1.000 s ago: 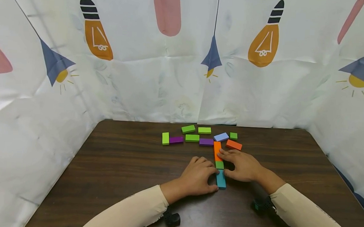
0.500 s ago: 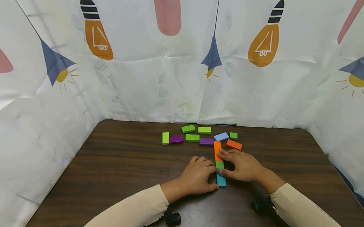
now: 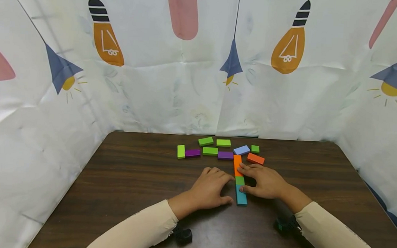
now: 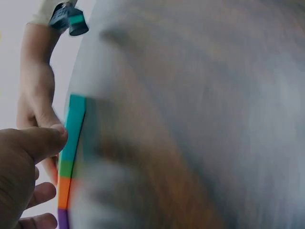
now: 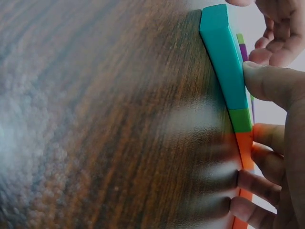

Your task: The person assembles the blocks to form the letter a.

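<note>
Row: my orange block [image 3: 236,164], green block [image 3: 239,180] and teal block [image 3: 241,195] lie end to end, touching, mid-table.
Right hand [image 3: 264,181]: fingers flat against the row's side, gripping nothing.
Left hand [image 3: 210,188]: relaxed beside teal block, thumb near it.
Left: nine loose blocks [image 3: 209,151] behind, unjoined.

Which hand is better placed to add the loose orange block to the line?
Probably the right hand: its fingertips lie beside the line's orange end, nearest the loose orange block. The left hand sits farther, across the line.

dark wood-grain table [image 3: 131,180] fills the lower centre of the frame. white printed sheets [image 3: 173,96] close off back, left and right (orange bulbs, blue lamps, pink shapes). even lighting.
</note>
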Demonstrator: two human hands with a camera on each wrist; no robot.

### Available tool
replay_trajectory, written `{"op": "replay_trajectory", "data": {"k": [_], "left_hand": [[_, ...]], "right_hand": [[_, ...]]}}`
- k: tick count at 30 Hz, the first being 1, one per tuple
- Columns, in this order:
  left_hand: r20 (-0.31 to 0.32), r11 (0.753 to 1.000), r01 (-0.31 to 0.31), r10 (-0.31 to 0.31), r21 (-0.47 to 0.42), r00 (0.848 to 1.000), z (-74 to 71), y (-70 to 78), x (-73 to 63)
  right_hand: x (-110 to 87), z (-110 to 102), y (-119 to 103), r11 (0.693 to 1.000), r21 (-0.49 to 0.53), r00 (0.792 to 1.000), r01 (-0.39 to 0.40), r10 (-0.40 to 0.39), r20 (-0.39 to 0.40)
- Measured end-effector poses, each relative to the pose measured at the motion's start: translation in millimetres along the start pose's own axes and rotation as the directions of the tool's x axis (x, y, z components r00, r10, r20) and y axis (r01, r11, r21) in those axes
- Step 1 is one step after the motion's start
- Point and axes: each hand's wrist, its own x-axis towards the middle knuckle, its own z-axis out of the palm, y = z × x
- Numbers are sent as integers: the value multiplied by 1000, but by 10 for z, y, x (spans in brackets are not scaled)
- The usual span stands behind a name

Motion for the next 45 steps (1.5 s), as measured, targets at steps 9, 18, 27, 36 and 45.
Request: {"op": "replay_trajectory", "data": {"k": [9,18,27,36,45], "left_hand": [[-51,994,103,-104,-25,993,-158,-363,-118],[-131,971,234,-237,-39,963,-264,-813,-206],[-119,933,350,-358,-84,926,-238,-1126,-182],[-91,927,369,-375,-72,923,-154,-1278,-136],[-95,932,361,-363,-38,927,-146,-1312,-92]], "right_hand": [[-14,-6,-19,1000,-5,1000,-5,4,-5],[-24,3,-14,1000,-10,1000,9,-9,-11],[-25,6,-25,1000,-13,1000,9,-9,-17],[-13,-4,-31,1000,-11,1000,4,-4,-13],[-13,0,-25,1000,-5,1000,-4,3,-12]]}}
